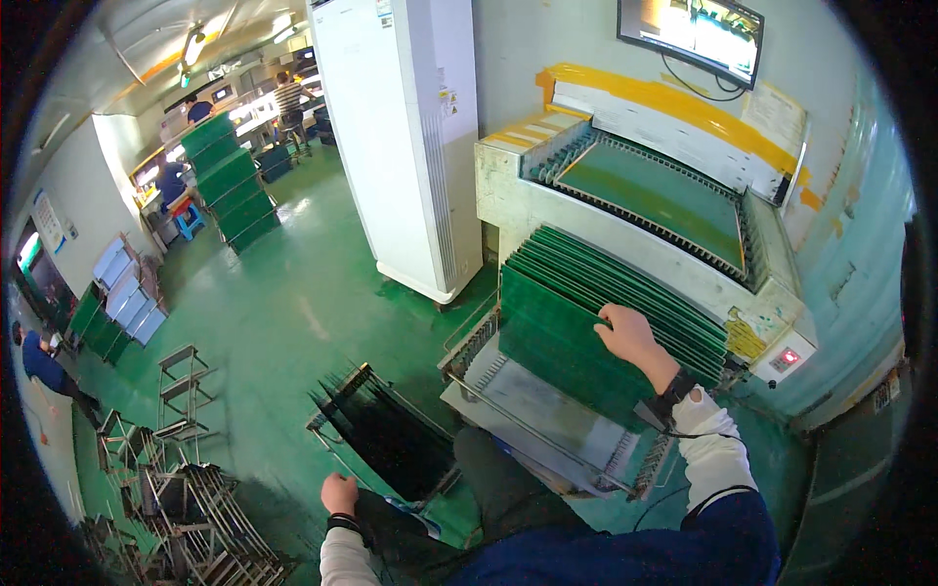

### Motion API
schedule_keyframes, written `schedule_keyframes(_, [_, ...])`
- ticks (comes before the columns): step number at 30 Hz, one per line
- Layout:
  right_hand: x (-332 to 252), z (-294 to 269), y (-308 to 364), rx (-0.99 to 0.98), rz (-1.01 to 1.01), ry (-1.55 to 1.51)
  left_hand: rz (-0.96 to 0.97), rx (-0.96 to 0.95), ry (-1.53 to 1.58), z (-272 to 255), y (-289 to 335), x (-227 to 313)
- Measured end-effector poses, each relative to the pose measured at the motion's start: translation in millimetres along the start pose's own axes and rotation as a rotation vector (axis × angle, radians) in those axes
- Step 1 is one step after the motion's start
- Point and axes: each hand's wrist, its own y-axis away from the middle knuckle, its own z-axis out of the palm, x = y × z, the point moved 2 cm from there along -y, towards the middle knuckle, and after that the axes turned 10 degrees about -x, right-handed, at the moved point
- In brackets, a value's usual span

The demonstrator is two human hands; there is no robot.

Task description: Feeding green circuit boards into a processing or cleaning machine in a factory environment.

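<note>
My right hand [633, 337], a dark band on its wrist, has its fingers closed at the top edge of the front green panel [547, 337]. That panel leans at the front of a row of several similar upright green panels [596, 259] in a metal rack [472, 350]. Low in the view, my left hand [339, 494] is curled into a fist beside my leg. What it holds, if anything, is hidden. Near it on the floor stands a smaller rack [322, 420] of thin dark panels [391, 439].
Behind the green panels stands a light-coloured machine [518, 200] with a green panel [655, 190] on top. A tall white cabinet [376, 127] is farther back. Metal frames [195, 508] lie piled at lower left. A person [44, 363] stands far left; others sit at the back.
</note>
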Motion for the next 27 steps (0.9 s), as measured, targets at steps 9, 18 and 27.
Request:
schedule_keyframes(9, [24,21,-14,-0.247,0.147,0.246,-0.006,-0.005,-0.059,5,-5,-5])
schedule_keyframes(18, [38,21,-24,-0.321,0.239,0.203,-0.03,-0.098,-0.04,5,-8,-5])
schedule_keyframes(27, [19,14,-18,-0.292,0.363,0.196,-0.084,-0.145,-0.063,-3,-4,7])
